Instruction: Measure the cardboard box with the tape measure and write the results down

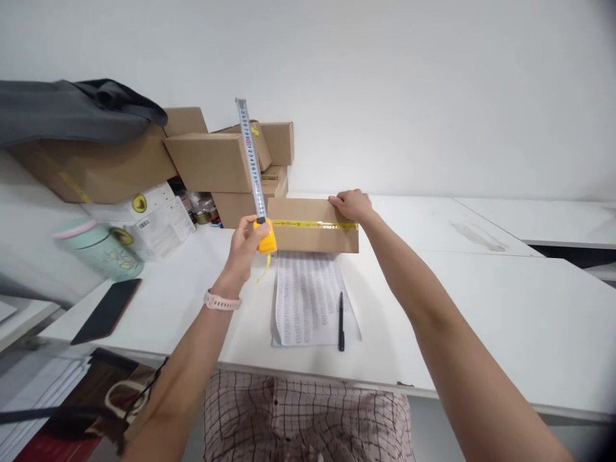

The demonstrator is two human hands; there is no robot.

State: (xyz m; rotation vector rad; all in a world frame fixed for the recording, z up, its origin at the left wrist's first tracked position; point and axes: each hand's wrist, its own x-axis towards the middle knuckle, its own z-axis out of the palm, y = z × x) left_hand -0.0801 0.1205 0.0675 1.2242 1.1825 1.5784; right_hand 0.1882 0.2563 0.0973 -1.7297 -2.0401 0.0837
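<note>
My left hand (pixel 245 247) is closed around a yellow tape measure (pixel 267 237), its thumb on the case. The metal blade sticks out up and away, slightly to the left, and a yellow strap dangles below. Beside it lies a cardboard box (pixel 312 240) with yellow tape along it. My right hand (pixel 353 204) grips the box's far right edge, thumb on top and fingers bent over the back, partly hidden. Under the near side of the box are printed sheets (pixel 308 298). A black pen (pixel 341 321) rests on their right part.
Cardboard boxes (pixel 206 160) are stacked at the back left, with dark cloth (pixel 72 112) over one. A mint tumbler (pixel 99 247) and a dark flat phone-like slab (pixel 106 311) are at the left. The white table (pixel 457 308) meets the wall behind.
</note>
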